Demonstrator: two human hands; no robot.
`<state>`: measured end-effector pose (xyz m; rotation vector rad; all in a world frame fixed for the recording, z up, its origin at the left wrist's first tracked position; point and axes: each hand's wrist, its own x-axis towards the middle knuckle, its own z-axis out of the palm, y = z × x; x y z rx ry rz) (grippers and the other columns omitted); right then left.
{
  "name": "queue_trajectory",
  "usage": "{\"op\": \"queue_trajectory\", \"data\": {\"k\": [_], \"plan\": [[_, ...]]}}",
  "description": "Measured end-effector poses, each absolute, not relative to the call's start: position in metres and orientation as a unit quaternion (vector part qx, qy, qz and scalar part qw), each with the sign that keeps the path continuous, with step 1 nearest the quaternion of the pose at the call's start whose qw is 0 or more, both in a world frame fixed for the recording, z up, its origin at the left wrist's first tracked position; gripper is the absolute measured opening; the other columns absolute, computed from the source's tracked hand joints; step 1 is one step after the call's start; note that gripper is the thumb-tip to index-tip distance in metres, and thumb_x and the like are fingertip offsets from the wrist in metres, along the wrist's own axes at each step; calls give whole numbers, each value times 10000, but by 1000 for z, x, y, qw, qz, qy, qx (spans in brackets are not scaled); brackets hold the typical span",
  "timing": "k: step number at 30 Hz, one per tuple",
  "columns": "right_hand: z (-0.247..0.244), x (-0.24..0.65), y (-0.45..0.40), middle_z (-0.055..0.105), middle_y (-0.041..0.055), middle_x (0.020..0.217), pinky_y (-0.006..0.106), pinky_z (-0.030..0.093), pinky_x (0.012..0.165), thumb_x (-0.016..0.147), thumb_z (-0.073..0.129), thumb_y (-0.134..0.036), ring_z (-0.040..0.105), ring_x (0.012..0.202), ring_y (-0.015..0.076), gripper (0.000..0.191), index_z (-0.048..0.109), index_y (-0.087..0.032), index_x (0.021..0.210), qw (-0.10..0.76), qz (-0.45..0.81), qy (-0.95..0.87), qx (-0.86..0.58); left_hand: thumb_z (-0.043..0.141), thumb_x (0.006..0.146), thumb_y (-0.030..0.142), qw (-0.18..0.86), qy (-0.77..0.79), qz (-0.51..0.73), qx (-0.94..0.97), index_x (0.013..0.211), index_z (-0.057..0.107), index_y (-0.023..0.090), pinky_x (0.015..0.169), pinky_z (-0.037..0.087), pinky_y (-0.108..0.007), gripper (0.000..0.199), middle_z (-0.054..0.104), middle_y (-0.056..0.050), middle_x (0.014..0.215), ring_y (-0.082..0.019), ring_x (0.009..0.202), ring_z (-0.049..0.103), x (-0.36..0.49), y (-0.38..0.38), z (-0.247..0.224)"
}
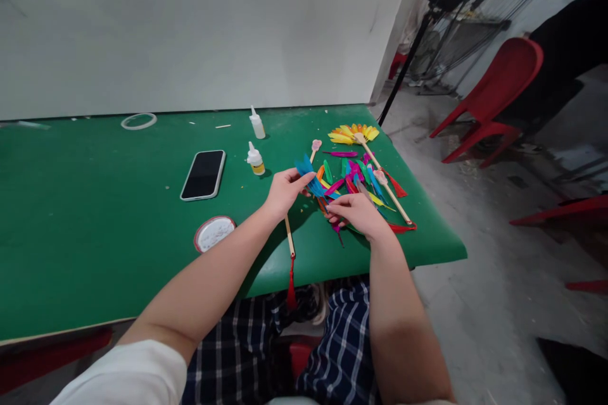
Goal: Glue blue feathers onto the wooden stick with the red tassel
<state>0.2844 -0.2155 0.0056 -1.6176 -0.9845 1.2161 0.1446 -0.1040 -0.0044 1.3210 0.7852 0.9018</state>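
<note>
My left hand is closed on a bunch of blue feathers, pinched between thumb and fingers. Close by on the right, my right hand has its fingertips pressed together at the lower end of the blue feathers; what it holds is too small to make out. Loose coloured feathers lie in a pile beyond and beside my right hand. Under my left hand passes a wooden stick with a red tassel hanging over the table edge. A yellow feather fan with a wooden handle lies behind the pile.
On the green table are two glue bottles, a phone, a round white lid and a tape ring. Another tasselled stick lies near the right edge. Red chairs and a black stand are beyond.
</note>
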Motion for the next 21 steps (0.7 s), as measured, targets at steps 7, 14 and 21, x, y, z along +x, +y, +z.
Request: {"op": "queue_trajectory", "data": {"k": [7, 14, 21], "plan": [[4, 326, -225, 663, 33, 672, 179, 447, 449, 744, 603, -303, 594, 561, 94, 175, 641, -144, 806, 595, 299, -285, -690, 672, 687, 399, 603, 369, 365, 606, 973, 663, 127, 506, 473, -226, 395, 640, -32, 735, -104, 585, 563, 145, -103, -8], [6, 329, -231, 610, -7, 570, 211, 431, 442, 686, 642, -344, 582, 520, 114, 250, 631, -148, 840, 647, 259, -266, -666, 622, 735, 272, 272, 432, 426, 747, 1262, 523, 165, 887, 450, -392, 547, 554, -128, 1176, -232, 1071, 521, 141, -96, -21], [7, 290, -225, 645, 4, 641, 238, 466, 567, 774, 575, -288, 604, 586, 121, 130, 648, -183, 801, 425, 388, -485, -658, 536, 796, 466, 459, 314, 335, 761, 939, 702, 161, 818, 454, -299, 375, 688, -66, 940, -171, 871, 594, 146, -114, -11]]}}
